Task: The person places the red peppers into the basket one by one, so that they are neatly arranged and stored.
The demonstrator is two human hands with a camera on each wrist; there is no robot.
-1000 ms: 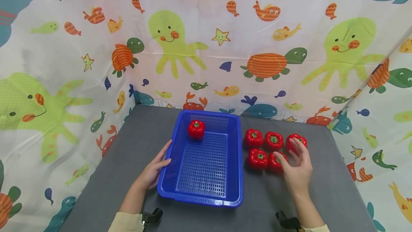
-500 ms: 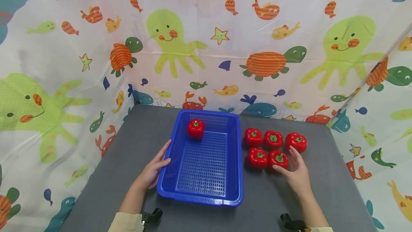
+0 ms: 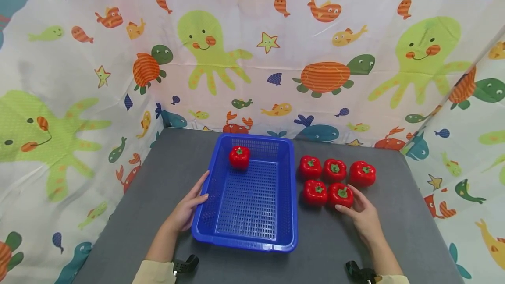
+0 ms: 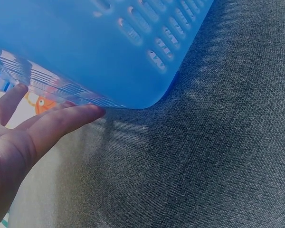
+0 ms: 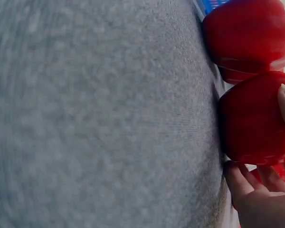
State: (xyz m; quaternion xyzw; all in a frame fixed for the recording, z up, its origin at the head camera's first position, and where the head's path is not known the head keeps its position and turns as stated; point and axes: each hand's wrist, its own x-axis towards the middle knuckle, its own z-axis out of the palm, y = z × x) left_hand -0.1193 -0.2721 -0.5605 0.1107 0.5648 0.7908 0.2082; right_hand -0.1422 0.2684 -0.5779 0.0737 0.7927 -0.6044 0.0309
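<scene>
The near-row right red pepper [image 3: 340, 195] stands on the grey surface [image 3: 323, 240] in the grip of the right hand [image 3: 364, 218], thumb and fingers curled about its sides, with four other peppers [image 3: 310, 168] near it, while the left hand [image 3: 186, 210] lays straightened fingers against the blue basket [image 3: 295, 196].

Text, labels, brands: none legible from where I stand. Numbers and signs: likewise, none readable.

Glossy peppers [image 3: 339, 196], shiny plastic basket [image 3: 248, 205], matt cloth-like tabletop [image 3: 323, 240]
</scene>
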